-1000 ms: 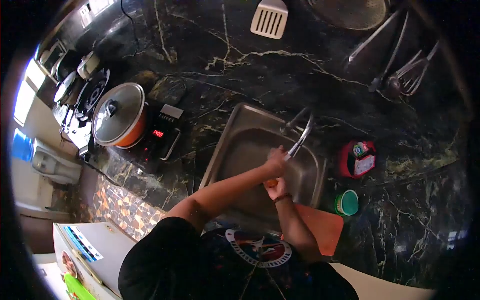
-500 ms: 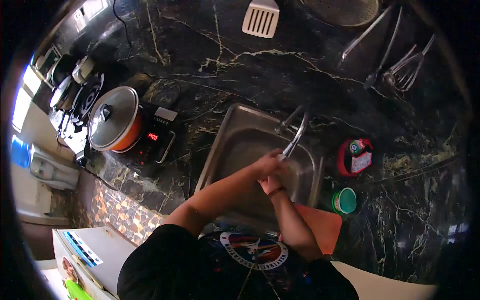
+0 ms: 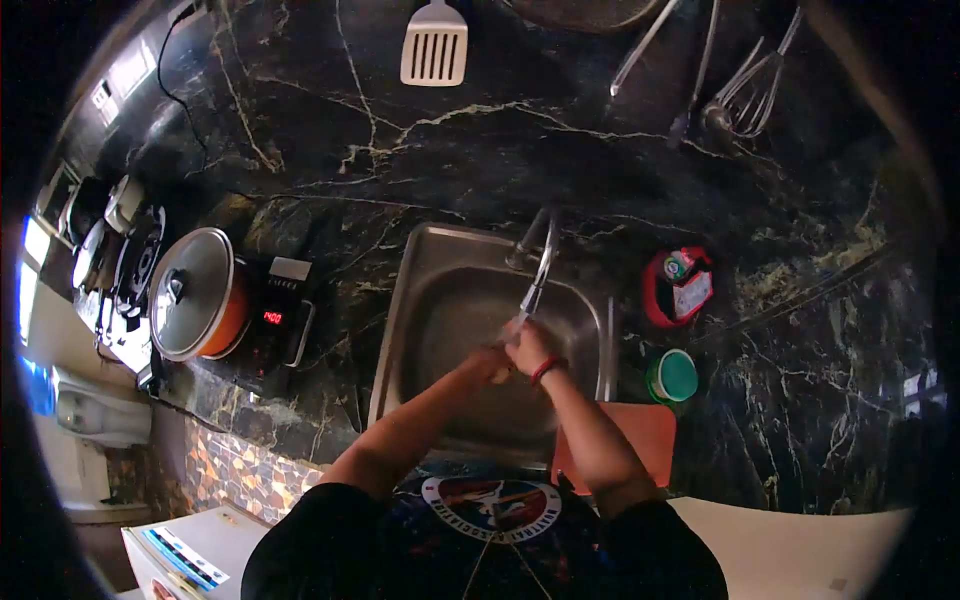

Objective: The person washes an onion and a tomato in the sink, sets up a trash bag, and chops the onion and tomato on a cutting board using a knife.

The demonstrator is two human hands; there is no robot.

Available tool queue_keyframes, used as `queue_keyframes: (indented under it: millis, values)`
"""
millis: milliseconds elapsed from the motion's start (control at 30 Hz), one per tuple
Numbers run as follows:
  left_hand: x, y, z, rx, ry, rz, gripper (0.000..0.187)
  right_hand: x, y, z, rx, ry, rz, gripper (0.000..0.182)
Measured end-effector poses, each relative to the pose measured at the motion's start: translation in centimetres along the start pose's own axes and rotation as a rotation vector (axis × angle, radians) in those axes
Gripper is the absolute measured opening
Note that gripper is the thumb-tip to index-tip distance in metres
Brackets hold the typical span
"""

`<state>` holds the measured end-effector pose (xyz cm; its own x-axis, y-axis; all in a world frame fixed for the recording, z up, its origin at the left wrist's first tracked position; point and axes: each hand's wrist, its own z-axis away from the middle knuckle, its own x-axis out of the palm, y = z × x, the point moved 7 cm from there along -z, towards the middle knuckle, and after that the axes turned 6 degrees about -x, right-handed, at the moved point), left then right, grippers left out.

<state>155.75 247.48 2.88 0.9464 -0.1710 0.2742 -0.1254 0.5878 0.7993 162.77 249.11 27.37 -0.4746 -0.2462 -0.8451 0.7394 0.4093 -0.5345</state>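
Observation:
My left hand [image 3: 490, 364] and my right hand [image 3: 530, 346] meet over the steel sink [image 3: 440, 310], just below the mouth of the curved metal faucet [image 3: 540, 272]. Water seems to fall from the spout onto them. The right hand lies nearer the spout, with a red band [image 3: 547, 369] round its wrist. Lower and to the left, the left hand touches or overlaps it. Both sets of fingers are small, smeared and partly hidden, and I see no object between them.
An orange chopping board [image 3: 640, 440] lies at the sink's front right. Beyond it stand a green-lidded tub [image 3: 673, 375] and a red holder [image 3: 680, 288]. At left, a lidded orange pot [image 3: 195, 295] sits on a cooktop [image 3: 275, 310] reading 1400. A slotted turner [image 3: 435, 50] and a whisk [image 3: 750, 95] are at the back.
My left hand has dropped down and left from the spout, while my right hand has risen closer to it. The whole view has shifted, moving the sink leftward in the picture.

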Motion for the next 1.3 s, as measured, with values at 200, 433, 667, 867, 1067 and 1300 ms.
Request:
queue_keyframes:
  millis: [200, 433, 667, 867, 1067, 1300]
  values:
    - [4.7, 9.0, 9.1, -0.183, -0.027, 0.226, 0.023, -5.0, 5.8, -5.4, -0.044, 0.323, 0.115, 0.048]
    - [4.0, 8.0, 9.5, -0.039, -0.136, 0.220, 0.038, -1.4, 11.8, -10.5, 0.105, 0.168, -0.203, 0.043]
    - [5.9, 6.9, 11.9, -0.200, -0.252, 0.033, 0.047, -1.6, 9.4, -9.0, 0.363, 0.432, -0.357, 0.036]
    - [9.8, 3.7, 11.0, -0.232, -0.522, -0.175, 0.047, -0.1, 11.6, -11.8, -0.119, 0.526, -0.296, 0.035]
    - [14.8, 8.4, 14.9, -0.015, -0.565, -0.442, 0.041, 5.9, 15.0, -18.9, -0.382, 0.117, 0.538, 0.043]
    - [14.9, 3.9, 14.7, -0.295, -0.470, -0.450, 0.037, 1.2, 12.5, -12.8, 0.387, 0.246, -0.443, 0.049]
